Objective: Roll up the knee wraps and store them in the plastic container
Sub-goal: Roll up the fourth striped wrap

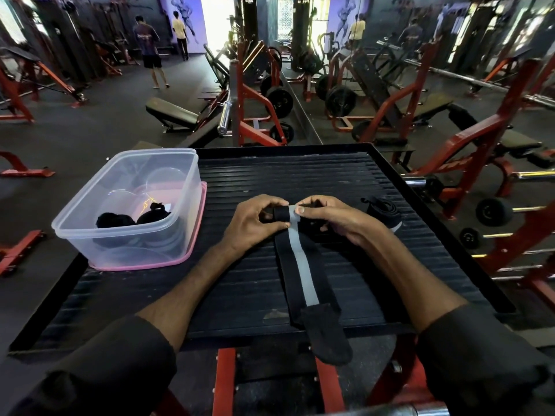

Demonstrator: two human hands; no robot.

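A black knee wrap [295,265] with a grey centre stripe lies stretched toward me on the ribbed black platform [330,175]; its dark end hangs over the near edge. Its far end is curled into a small roll. My left hand [255,222] and my right hand [327,216] pinch that roll from either side. A clear plastic container [180,187] stands at the left on a pink lid, with two rolled black wraps [132,219] inside. Another black wrap [381,210] lies loosely bunched to the right of my right hand.
The platform has a raised rim and sits on a red frame. Red gym racks, benches, barbells and weight plates surround it. A mirror wall runs behind. Two people stand far off at the back left.
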